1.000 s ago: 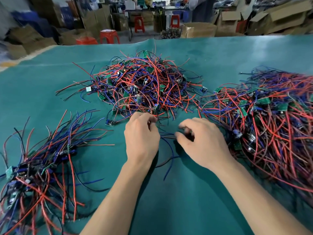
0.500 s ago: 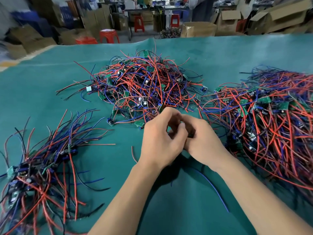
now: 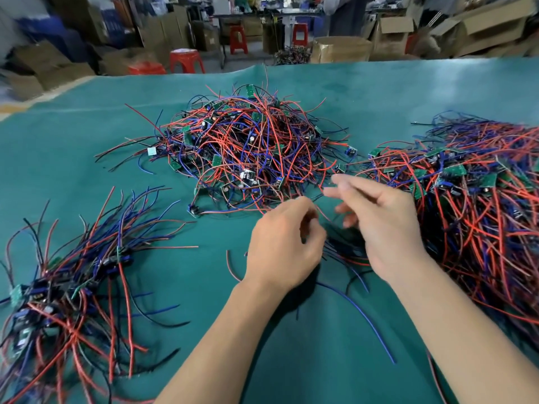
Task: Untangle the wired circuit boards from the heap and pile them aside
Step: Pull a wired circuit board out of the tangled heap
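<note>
Here, the tangled heap of red and blue wired green circuit boards sits at twelve o'clock on the teal mat, the sorted pile at eight o'clock, wires fanning toward one o'clock. The left hand, fingers curled, seemingly pinches thin wires; the right hand, just beside, spreads relaxed fingers.

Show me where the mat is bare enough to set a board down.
Bare mat lies between the forearms, crossed only by a blue wire. More lies behind the middle heap. The left pile and right heap crowd the sides; loose wires sit under the left hand and right hand.
</note>
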